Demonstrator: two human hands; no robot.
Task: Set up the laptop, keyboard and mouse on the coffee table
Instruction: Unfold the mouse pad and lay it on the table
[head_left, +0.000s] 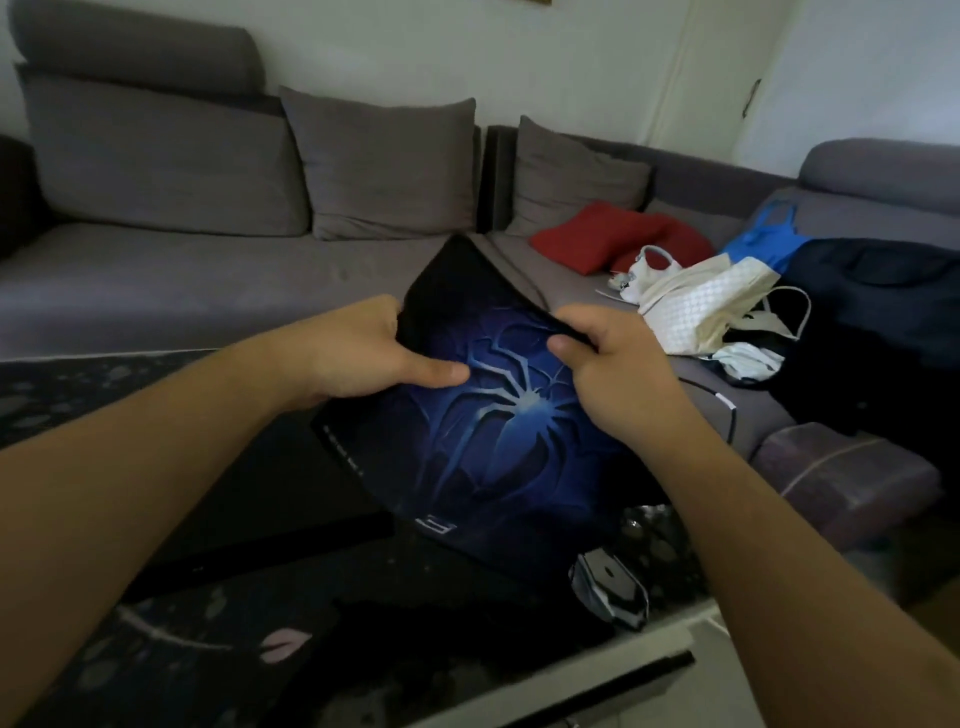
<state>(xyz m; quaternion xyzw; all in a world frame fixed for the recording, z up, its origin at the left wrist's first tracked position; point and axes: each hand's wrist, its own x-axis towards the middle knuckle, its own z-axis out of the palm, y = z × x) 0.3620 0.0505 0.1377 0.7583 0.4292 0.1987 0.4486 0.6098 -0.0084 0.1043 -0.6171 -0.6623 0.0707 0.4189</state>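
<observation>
1. Both hands hold a flexible black mat printed with a pale blue spider emblem (483, 415), raised and tilted above the dark patterned desk (171, 639).
2. Left hand (358, 353): clamped on the mat's left edge, thumb lying across the printed face, fingers hidden behind.
3. Right hand (613, 364): pinching the mat's upper right edge, thumb on top, fingers curled over the rim. The far corner of the mat bends upward toward the sofa.
4. Black and silver computer mouse (610, 590): resting on the desk near its right edge, just below the mat's lower corner and left of the right forearm. Apart from both hands.
5. A large dark flat shape lies on the desk under the left forearm; too dim to tell what it is. Laptop and keyboard cannot be made out with certainty.
6. Beyond the desk: grey fabric corner sofa (156, 280) with grey cushions. On its right seat, a red cushion (597, 236), a white quilted handbag (711, 301), a blue garment (769, 244) and dark clothing (878, 312) in a heap.
</observation>
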